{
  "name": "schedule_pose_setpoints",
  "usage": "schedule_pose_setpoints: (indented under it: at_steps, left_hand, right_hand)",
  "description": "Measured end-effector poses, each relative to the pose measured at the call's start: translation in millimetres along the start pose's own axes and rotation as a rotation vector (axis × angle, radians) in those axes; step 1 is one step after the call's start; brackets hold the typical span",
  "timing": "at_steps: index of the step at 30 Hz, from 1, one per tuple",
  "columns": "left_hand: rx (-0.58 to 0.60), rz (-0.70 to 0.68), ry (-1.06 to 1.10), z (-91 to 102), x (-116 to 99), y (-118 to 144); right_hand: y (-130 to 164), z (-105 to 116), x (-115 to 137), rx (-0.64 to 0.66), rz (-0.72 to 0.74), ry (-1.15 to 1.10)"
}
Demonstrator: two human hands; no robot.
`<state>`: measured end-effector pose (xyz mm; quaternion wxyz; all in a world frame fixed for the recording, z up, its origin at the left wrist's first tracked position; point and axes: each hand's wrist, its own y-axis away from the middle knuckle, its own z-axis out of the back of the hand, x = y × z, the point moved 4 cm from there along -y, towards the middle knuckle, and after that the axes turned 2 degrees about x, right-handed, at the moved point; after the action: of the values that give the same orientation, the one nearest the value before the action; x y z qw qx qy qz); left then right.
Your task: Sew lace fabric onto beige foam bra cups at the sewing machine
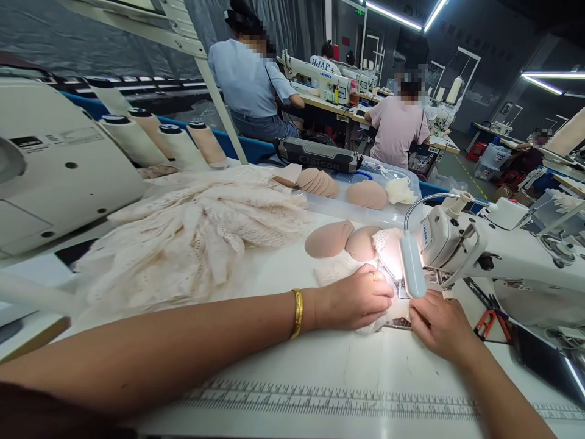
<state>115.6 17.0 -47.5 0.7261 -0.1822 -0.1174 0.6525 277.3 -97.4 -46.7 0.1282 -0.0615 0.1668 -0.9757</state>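
Printed ruler markings (320, 399) ran along the white table's (274, 360) near edge at the bottom of the frame. Just above them, right of centre, both hands pressed flat on a small lace piece (395, 312) under the sewing machine (493, 256) needle: the left hand (354, 299) lay over it, the right hand (436, 323) pinched its near edge. Two beige foam cups (342, 239) sat just beyond. A heap of cream lace (196, 231) filled the centre left.
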Motion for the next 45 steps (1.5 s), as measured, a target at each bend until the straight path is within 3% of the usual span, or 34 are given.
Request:
schedule_pose_setpoints:
  at_steps: [3, 8, 24, 38, 42, 45]
  left_hand:
    - [0.017, -0.079, 0.000, -1.7, 2, -6]
    - [-0.016, -0.048, -0.007, -5.2, 9, -13]
    - [-0.019, 0.033, 0.071, -1.8, 16, -19]
    - [-0.062, 0.047, 0.005, -6.6, 22, -19]
    - [-0.065, 0.071, -0.053, -7.3, 25, -21]
    - [-0.044, 0.088, -0.137, -10.4, 27, -22]
  right_hand:
    - [-1, -2, 0, 0.009, 0.025, -0.026]
    - [-1, -7, 1, 0.043, 0.063, -0.039]
    - [-4, -8, -3, -0.042, 0.011, -0.013]
    - [-3, -12, -6, 0.005, -0.037, 0.031]
    - [7, 0, -14, 0.042, -0.072, 0.122]
    - [38, 21, -34, -0.014, -0.131, 0.163]
